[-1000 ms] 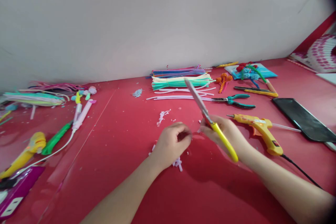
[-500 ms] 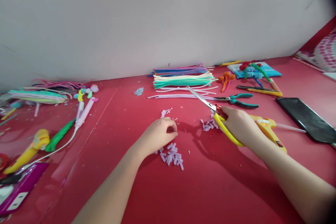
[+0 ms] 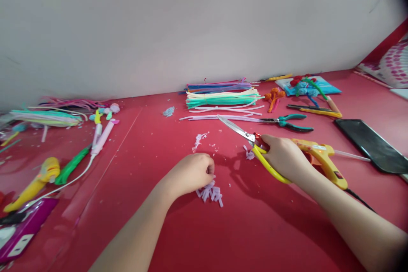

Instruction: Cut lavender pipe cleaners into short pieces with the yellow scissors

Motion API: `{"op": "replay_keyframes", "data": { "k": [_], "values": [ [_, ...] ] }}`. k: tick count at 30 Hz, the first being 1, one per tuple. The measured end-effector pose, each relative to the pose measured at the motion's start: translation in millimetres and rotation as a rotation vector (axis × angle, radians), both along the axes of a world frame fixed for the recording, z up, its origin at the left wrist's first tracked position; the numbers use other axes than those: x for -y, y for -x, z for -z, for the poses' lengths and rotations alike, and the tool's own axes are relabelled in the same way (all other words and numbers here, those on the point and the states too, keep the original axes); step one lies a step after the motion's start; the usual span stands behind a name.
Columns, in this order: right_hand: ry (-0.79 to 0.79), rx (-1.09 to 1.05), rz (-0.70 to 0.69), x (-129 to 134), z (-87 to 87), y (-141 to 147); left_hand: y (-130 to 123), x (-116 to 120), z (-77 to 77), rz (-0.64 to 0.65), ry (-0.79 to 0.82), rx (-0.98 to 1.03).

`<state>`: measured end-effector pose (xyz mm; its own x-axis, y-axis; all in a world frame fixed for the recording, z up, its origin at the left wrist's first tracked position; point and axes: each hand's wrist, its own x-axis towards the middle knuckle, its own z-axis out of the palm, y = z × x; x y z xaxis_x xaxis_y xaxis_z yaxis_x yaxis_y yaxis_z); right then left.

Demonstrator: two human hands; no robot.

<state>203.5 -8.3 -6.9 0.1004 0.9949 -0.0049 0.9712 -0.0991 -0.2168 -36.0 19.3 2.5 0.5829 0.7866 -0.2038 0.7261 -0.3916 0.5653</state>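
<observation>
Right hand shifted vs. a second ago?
Yes: rightward in the view. Against the yellow glue gun, the right hand now hides the nozzle, which showed clear of it a second ago.

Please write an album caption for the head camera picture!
Right hand holding yellow-handled scissors, left hand beside short lilac pieces, over a red table.
</observation>
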Motion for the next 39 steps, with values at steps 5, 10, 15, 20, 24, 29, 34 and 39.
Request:
{"op": "replay_keyframes", "data": {
  "k": [5, 10, 15, 20, 24, 29, 34, 39],
  "values": [
    [0.000, 0.009, -0.031, 1, 1.8, 1, 0, -2, 1.4, -0.084, 0.200, 0.129],
    [0.017, 0.012, -0.044, 2, 0.7, 2, 0, -3, 0.5, -0.058, 0.529, 0.205],
    [-0.011, -0.111, -0.072, 5, 0.3, 6, -4, -3, -3.3, -0.084, 0.567, 0.256],
    [0.134, -0.477, -0.210, 15, -2.3, 23, -14, 1, -10.9, -0.182, 0.696, 0.384],
    [0.281, -0.743, -0.274, 22, -6.1, 38, -23, 10, -11.1, -0.190, 0.788, 0.446],
    [0.309, -0.846, -0.206, 24, -14.4, 41, -29, 14, -9.6, -0.155, 0.796, 0.512],
    [0.303, -0.860, -0.174, 22, -12.2, 35, -29, 12, -11.5, -0.201, 0.725, 0.573],
    [0.221, -0.790, -0.230, 22, -0.9, 33, -32, 16, -4.8, -0.213, 0.712, 0.568]
  ]
}}
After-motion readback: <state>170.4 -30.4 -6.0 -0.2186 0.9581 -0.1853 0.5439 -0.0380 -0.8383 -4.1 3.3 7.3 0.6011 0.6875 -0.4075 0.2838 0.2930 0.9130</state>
